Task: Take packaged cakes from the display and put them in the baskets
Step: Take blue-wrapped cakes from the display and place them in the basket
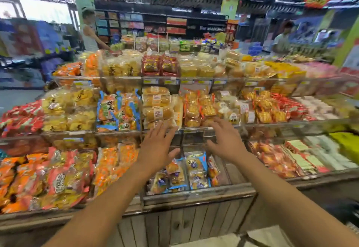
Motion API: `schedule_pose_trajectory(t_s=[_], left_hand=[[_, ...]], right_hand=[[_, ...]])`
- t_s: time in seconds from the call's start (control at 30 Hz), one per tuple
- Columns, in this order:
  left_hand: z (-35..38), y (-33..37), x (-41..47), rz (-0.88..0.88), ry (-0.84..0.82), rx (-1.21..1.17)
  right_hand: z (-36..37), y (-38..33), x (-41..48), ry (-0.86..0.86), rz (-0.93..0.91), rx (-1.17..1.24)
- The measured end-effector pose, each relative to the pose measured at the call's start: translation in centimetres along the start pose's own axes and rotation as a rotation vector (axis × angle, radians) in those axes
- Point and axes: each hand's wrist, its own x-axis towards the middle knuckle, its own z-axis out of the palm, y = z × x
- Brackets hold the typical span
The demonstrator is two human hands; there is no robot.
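A tiered display point(186, 194) holds many packaged cakes in clear bins. My left hand point(158, 145) is stretched forward with spread fingers, its tips just below a stack of clear-wrapped yellow cakes point(157, 108) on the middle tier. My right hand point(226, 140) reaches out beside it, fingers spread and slightly bent, in front of a bin of orange-striped cake packs point(198, 108). Neither hand holds anything. Blue-trimmed cake packs point(196, 171) lie in the lower bin under my hands. No basket is in view.
Orange and pink snack bags point(58, 178) fill the lower left bins. Red and white packs point(295, 159) sit at the lower right. A person point(89, 33) stands behind the display at the left, another person point(281, 40) at the right. Wooden panels front the display base.
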Motion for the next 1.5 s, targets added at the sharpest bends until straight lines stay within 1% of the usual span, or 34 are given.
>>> schedule_pose_trajectory(t_s=[0.2, 0.3, 0.47, 0.63, 0.73, 0.9, 1.07, 1.17, 1.3, 1.37, 1.5], left_hand=[[6.4, 4.3, 5.7, 0.064, -0.138, -0.058], [10.1, 4.7, 7.8, 0.062, -0.189, -0.078], [17.0, 3.8, 10.8, 0.042, -0.298, -0.086], [23.2, 2.8, 11.8, -0.017, -0.421, -0.136], [26.0, 2.8, 11.5, -0.083, -0.508, -0.14], [29.4, 2.4, 10.5, -0.179, -0.576, -0.197], [30.8, 3.1, 10.8, -0.301, -0.617, -0.238], [31.8, 3.6, 10.7, -0.375, -0.536, -0.254], [33.0, 4.1, 10.3, -0.481, -0.57, -0.221], [33.7, 3.9, 9.9, -0.517, -0.552, -0.236], [34.4, 4.1, 9.5, -0.579, -0.479, -0.247]], right_hand=[[2.9, 8.4, 0.8, -0.041, 0.092, 0.008], [5.7, 11.4, 2.1, -0.092, 0.126, 0.017], [11.0, 15.1, 5.0, -0.18, 0.13, 0.054], [16.6, 17.8, 7.3, -0.318, 0.112, 0.04], [19.8, 18.6, 8.4, -0.398, 0.077, 0.047], [25.4, 19.0, 11.0, -0.575, 0.031, 0.08], [30.6, 18.8, 15.1, -0.781, -0.072, 0.027], [33.5, 18.9, 17.4, -0.828, -0.149, 0.0], [36.9, 19.1, 19.5, -0.901, -0.182, -0.023], [38.2, 19.2, 20.0, -0.911, -0.217, -0.08], [39.8, 19.4, 20.9, -0.845, -0.281, -0.185]])
